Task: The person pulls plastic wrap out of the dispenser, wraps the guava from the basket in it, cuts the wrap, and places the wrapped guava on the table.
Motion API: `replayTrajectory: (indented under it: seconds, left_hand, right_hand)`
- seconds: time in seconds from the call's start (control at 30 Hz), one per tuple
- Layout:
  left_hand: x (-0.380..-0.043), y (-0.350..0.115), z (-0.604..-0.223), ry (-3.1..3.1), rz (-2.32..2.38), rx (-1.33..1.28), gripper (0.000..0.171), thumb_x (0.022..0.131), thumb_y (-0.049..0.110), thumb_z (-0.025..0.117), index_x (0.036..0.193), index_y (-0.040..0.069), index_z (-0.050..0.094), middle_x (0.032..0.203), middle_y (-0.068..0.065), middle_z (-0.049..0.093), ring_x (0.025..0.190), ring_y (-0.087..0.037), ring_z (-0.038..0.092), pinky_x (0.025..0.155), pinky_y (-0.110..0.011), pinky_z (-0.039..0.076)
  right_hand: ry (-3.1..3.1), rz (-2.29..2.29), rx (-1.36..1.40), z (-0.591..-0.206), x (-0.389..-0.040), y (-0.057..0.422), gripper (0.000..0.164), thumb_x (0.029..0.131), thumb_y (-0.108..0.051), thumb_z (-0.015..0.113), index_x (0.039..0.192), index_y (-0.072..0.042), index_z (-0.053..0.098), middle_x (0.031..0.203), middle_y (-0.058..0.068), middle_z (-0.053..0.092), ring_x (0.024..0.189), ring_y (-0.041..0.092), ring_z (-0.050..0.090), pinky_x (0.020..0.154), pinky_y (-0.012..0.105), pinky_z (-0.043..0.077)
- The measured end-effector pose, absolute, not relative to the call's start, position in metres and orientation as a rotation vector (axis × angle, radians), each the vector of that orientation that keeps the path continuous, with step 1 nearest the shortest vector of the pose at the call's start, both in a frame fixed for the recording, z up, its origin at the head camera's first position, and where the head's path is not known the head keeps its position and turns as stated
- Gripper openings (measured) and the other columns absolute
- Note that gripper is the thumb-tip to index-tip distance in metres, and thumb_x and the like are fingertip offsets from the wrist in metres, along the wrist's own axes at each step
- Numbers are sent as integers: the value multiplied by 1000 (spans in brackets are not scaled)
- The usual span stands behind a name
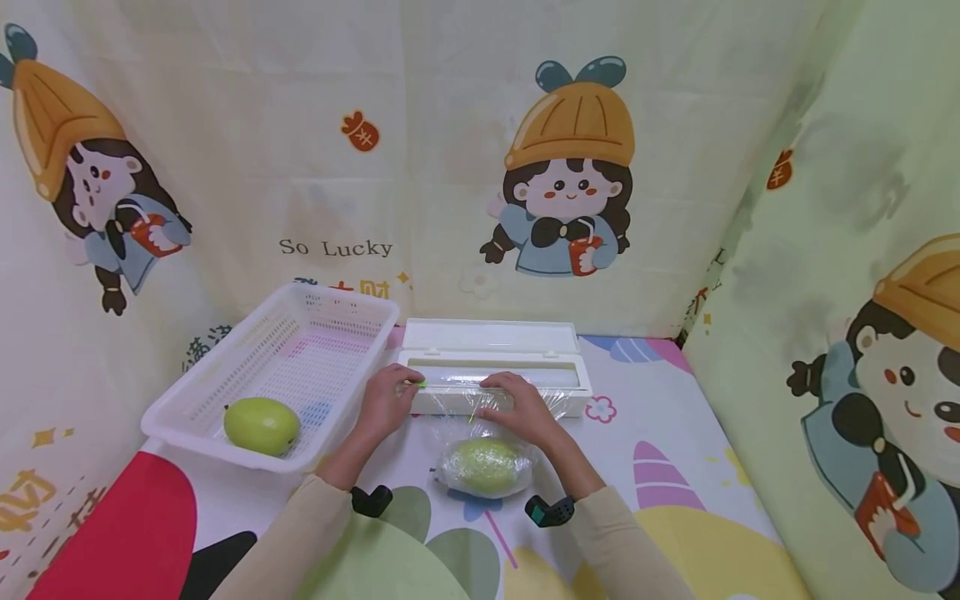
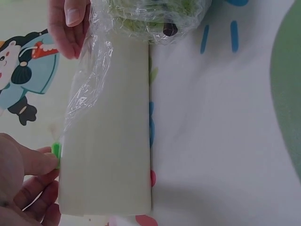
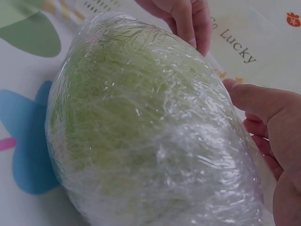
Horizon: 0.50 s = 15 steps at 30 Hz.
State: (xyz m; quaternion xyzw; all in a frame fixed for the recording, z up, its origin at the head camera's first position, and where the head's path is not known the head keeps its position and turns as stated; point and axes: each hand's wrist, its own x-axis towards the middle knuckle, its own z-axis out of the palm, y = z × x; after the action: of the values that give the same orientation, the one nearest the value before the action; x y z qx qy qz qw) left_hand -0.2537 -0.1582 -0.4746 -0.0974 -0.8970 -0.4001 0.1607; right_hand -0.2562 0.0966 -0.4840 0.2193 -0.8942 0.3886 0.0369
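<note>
A white cling film dispenser [image 1: 517, 403] stands with its lid raised, a film roll inside. At its front edge my left hand [image 1: 387, 402] pinches a small green slide cutter [image 2: 56, 154] between thumb and fingers. My right hand [image 1: 521, 410] touches the film at the dispenser's front, thumb and fingers apart. Clear film [image 2: 89, 89] runs from the dispenser down to a green mango [image 1: 483, 467], which lies on the table wrapped in shiny, wrinkled layers. In the right wrist view the wrapped mango fills the middle, with my right thumb [image 3: 263, 101] beside it.
A white perforated plastic basket [image 1: 341, 417] stands to the left, holding one unwrapped green mango [image 1: 261, 426]. The table is covered with a patterned cloth [image 1: 667, 433]. Printed cloth walls [image 1: 450, 183] rise behind the dispenser and at both sides.
</note>
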Motion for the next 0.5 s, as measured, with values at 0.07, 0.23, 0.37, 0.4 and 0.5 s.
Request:
replayTrajectory:
  seconds: [0.07, 0.23, 0.37, 0.4, 0.5]
  left_hand:
    - [-253, -158, -474, -2567, -1151, -280, 16, 83, -3, 68, 95, 5, 74, 98, -12, 70, 96, -29, 64, 87, -45, 49]
    - [-253, -157, -473, -2565, -1160, -285, 16, 83, -2, 68, 95, 5, 74, 97, -11, 70, 96, -29, 64, 87, -45, 50]
    - [-254, -157, -475, -2572, -1149, -280, 15, 83, -2, 69, 95, 6, 75, 97, -10, 71, 96, -28, 65, 86, -44, 50]
    - [-254, -158, -476, -2579, -1144, -279, 15, 83, -1, 69, 95, 6, 75, 97, -10, 71, 96, -28, 65, 86, -44, 51]
    - [-254, -159, -476, -2599, -1134, -280, 17, 84, 0, 68, 99, 5, 73, 101, -11, 69, 99, -29, 64, 88, -44, 50]
  right_hand:
    - [-2744, 1195, 673, -483, -256, 96, 45, 79, -29, 80, 119, -14, 66, 126, 2, 64, 125, 24, 54, 107, 48, 43]
    - [-2740, 1192, 676, -484, -257, 96, 45, 78, -30, 80, 119, -15, 66, 125, 2, 64, 125, 24, 54, 107, 47, 43]
    - [-2743, 1194, 675, -485, -257, 96, 46, 78, -31, 80, 119, -15, 67, 127, 3, 64, 126, 24, 54, 108, 46, 42]
    - [-2744, 1193, 673, -485, -257, 96, 46, 78, -32, 80, 119, -15, 67, 127, 2, 64, 125, 24, 54, 108, 45, 42]
    - [-2744, 1185, 673, -484, -257, 96, 44, 79, -34, 78, 118, -16, 67, 126, 1, 64, 125, 23, 55, 107, 45, 43]
